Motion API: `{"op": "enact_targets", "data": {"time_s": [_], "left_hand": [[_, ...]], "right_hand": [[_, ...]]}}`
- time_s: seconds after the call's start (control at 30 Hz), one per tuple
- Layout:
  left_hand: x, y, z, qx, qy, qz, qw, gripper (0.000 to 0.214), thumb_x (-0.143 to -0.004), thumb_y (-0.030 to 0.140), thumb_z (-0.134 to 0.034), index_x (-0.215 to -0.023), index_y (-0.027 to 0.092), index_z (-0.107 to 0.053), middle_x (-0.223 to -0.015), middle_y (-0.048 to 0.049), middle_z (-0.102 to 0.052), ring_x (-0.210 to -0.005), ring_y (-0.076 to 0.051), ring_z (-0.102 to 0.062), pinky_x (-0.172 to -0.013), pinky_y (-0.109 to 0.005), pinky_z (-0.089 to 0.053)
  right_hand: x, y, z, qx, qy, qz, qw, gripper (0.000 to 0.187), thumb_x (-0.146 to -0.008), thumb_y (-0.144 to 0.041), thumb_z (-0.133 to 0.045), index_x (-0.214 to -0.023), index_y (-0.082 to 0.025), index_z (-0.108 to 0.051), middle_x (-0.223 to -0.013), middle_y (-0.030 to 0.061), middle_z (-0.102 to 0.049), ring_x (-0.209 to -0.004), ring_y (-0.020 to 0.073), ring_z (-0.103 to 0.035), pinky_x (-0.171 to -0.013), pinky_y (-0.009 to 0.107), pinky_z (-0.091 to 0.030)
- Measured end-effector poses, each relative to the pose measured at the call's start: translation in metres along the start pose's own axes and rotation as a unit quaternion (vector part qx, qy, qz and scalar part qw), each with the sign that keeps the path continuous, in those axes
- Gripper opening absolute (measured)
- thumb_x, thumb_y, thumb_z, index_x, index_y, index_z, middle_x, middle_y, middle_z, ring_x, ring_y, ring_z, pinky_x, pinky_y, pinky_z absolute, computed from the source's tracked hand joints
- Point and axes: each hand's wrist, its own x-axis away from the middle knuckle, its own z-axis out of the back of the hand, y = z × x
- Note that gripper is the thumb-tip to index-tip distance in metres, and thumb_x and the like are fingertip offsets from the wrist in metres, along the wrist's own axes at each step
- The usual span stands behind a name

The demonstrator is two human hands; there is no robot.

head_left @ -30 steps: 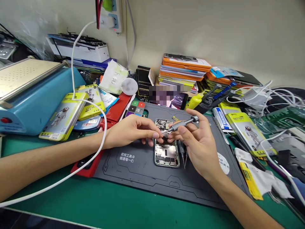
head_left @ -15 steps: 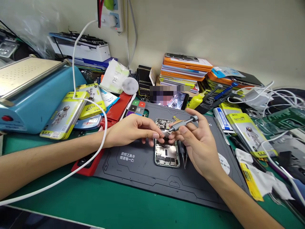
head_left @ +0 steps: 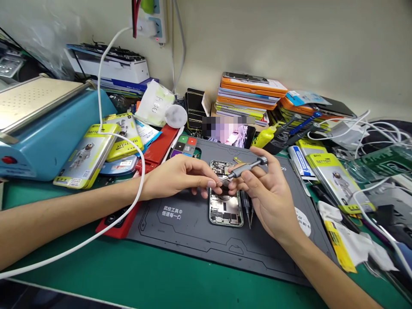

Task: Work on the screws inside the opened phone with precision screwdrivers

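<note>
A grey precision screwdriver (head_left: 243,170) lies slantwise in my right hand (head_left: 270,193), its thin shaft pointing left. My left hand (head_left: 189,178) is closed in a pinch at the screwdriver's tip; whatever sits between thumb and fingertips is too small to make out. Beneath both hands an opened phone (head_left: 225,210) rests on a dark grey work mat (head_left: 193,234), its inner parts bare and its middle partly covered by my fingers. Beside the phone, under my right hand, lie thin pointed tools (head_left: 247,210).
A white cable (head_left: 140,180) loops over my left forearm. Yellow battery packs (head_left: 86,156) lie left, with another battery pack (head_left: 340,180) right. A blue machine (head_left: 58,137) stands at left. Behind the mat are a lit phone screen (head_left: 230,134), a yellow bottle (head_left: 265,136) and stacked boxes (head_left: 247,96).
The picture on the propped phone screen has changed to a larger figure. Both hands and the screwdriver hold nearly the same place.
</note>
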Motion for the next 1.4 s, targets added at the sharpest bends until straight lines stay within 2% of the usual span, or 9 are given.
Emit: {"op": "enact_targets", "data": {"time_s": [0.63,0.83,1.0,1.4], "left_hand": [[0.0009,0.0003,0.0,0.015,0.0,-0.003,1.0,0.008,-0.097,0.017,-0.074,-0.098,0.01,-0.078,-0.096,-0.0058,-0.082,-0.072,-0.008,-0.074,-0.062,-0.014,-0.054],[-0.0001,0.0004,-0.0001,0.006,0.0,-0.003,1.0,0.01,-0.097,0.021,-0.075,-0.099,0.011,-0.078,-0.09,-0.0042,-0.081,-0.074,-0.009,-0.075,-0.064,-0.015,-0.054],[-0.0002,-0.0002,0.0,0.01,0.001,0.002,1.0,0.011,-0.097,0.022,-0.076,-0.099,0.011,-0.078,-0.098,-0.0059,-0.082,-0.072,-0.008,-0.074,-0.063,-0.015,-0.054],[0.0004,0.001,-0.0001,0.004,0.002,0.006,1.0,0.016,-0.095,0.026,-0.078,-0.099,0.011,-0.077,-0.1,-0.0076,-0.082,-0.073,-0.009,-0.074,-0.063,-0.015,-0.054]], "right_hand": [[0.0016,-0.0009,-0.0011,0.001,0.003,0.004,1.0,0.057,-0.098,-0.029,-0.076,-0.144,-0.028,-0.042,-0.084,-0.0033,-0.067,-0.076,0.016,-0.076,-0.069,0.025,-0.065],[0.0008,-0.0024,0.0001,0.007,0.006,0.004,1.0,0.057,-0.098,-0.031,-0.076,-0.144,-0.028,-0.042,-0.085,-0.0029,-0.068,-0.075,0.0159,-0.076,-0.069,0.025,-0.065],[0.0015,-0.0028,-0.0016,0.008,0.005,0.004,1.0,0.057,-0.098,-0.029,-0.076,-0.144,-0.029,-0.042,-0.089,-0.0026,-0.07,-0.075,0.0153,-0.076,-0.069,0.025,-0.065],[0.0011,-0.0024,-0.0015,0.008,0.007,0.001,1.0,0.058,-0.097,-0.03,-0.076,-0.144,-0.028,-0.042,-0.091,-0.0009,-0.072,-0.075,0.0155,-0.076,-0.069,0.026,-0.065]]}}
